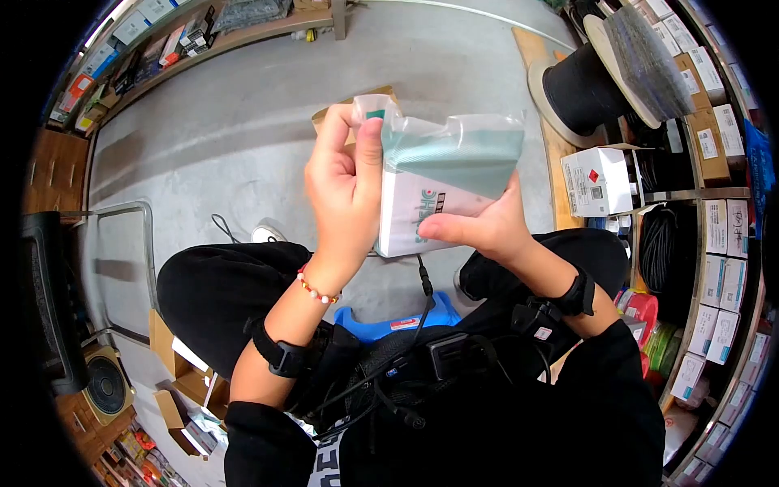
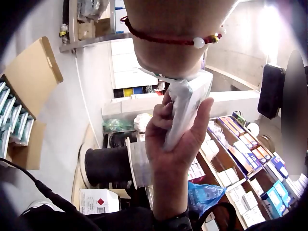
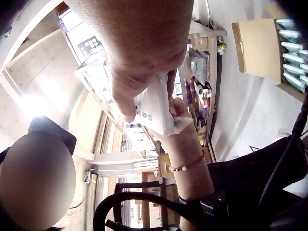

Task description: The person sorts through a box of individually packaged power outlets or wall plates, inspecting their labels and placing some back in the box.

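A flat white box with green print [image 1: 422, 203], in a clear plastic bag [image 1: 462, 134], is held up between both hands in the head view. The left hand [image 1: 345, 174] pinches the bag's gathered corner between thumb and fingers at the box's left side. Along the right side the right hand [image 1: 487, 219] grips the box, its thumb across the printed face and its fingers hidden behind. The left wrist view shows the package [image 2: 185, 108] edge-on, with the right hand [image 2: 175, 139] around it. In the right wrist view the package [image 3: 156, 108] lies under the right hand [image 3: 144, 72].
An open carton [image 3: 260, 48] of several green-and-white packets stands on the floor, partly hidden behind the left hand in the head view. A cable spool [image 1: 584, 85] and a white box [image 1: 596, 183] stand right, beside loaded shelves. A blue object [image 1: 398, 321] lies between the legs.
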